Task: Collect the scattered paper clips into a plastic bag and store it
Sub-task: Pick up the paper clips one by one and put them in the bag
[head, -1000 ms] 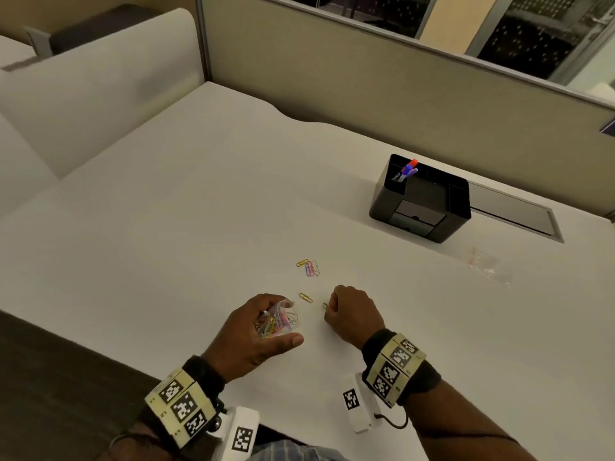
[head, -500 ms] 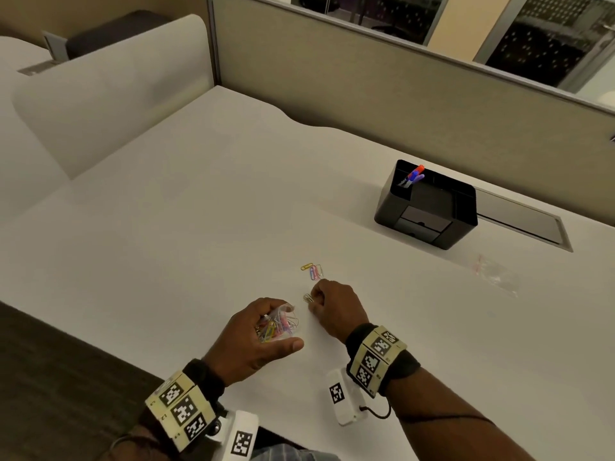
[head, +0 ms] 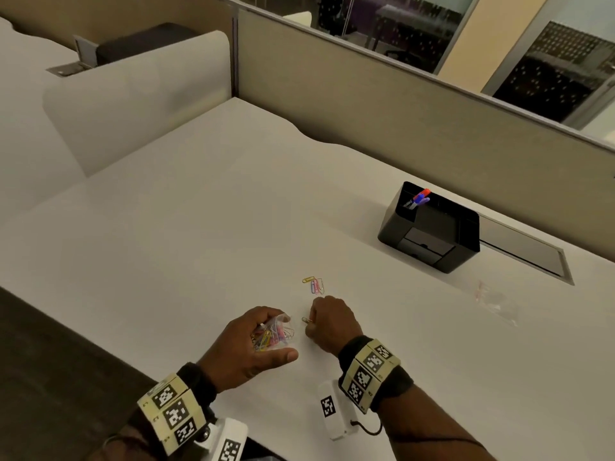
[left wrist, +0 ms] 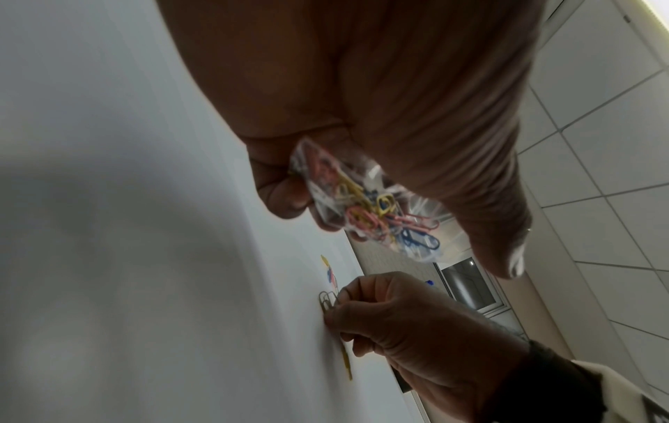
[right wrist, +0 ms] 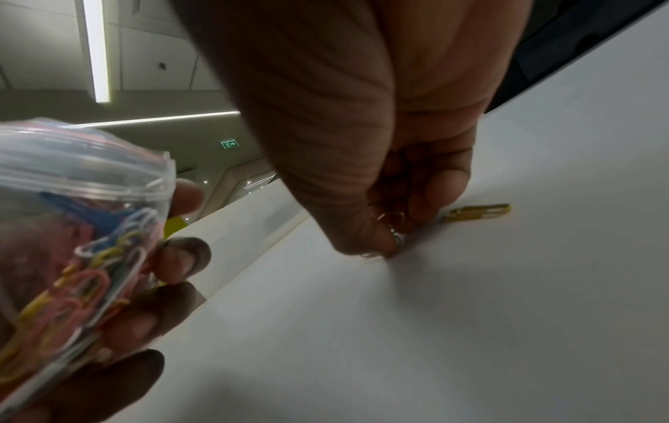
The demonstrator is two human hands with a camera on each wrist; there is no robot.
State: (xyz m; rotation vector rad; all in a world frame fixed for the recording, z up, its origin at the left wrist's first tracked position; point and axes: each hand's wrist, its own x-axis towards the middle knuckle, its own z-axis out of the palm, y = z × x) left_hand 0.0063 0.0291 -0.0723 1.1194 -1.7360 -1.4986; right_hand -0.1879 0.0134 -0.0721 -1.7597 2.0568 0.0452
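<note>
My left hand (head: pixel 256 341) grips a small clear plastic bag (head: pixel 274 334) holding several coloured paper clips; the bag (left wrist: pixel 365 206) shows between thumb and fingers, and the bag (right wrist: pixel 72 223) fills the left of the right wrist view. Just to its right, my right hand (head: pixel 327 322) pinches metal paper clips (head: pixel 306 320) at the white desk surface, its fingers (right wrist: pixel 383 229) curled round them. The pinched clips (left wrist: pixel 327 300) stick out past the fingertips. A yellow clip (right wrist: pixel 478 212) lies on the desk beside that hand. A few more clips (head: pixel 314 285) lie just beyond it.
A black desk organiser (head: pixel 432 227) with pens stands at the back right. A second clear plastic bag (head: pixel 496 302) lies on the desk to the right. A grey partition (head: pixel 399 104) bounds the desk's far side; the near edge (head: pixel 100 344) drops to dark floor.
My right hand has slid forward and left to the gold clip and pinched it, then drawn it closer to the bag. The left hand has kept hold of the bag in place.
</note>
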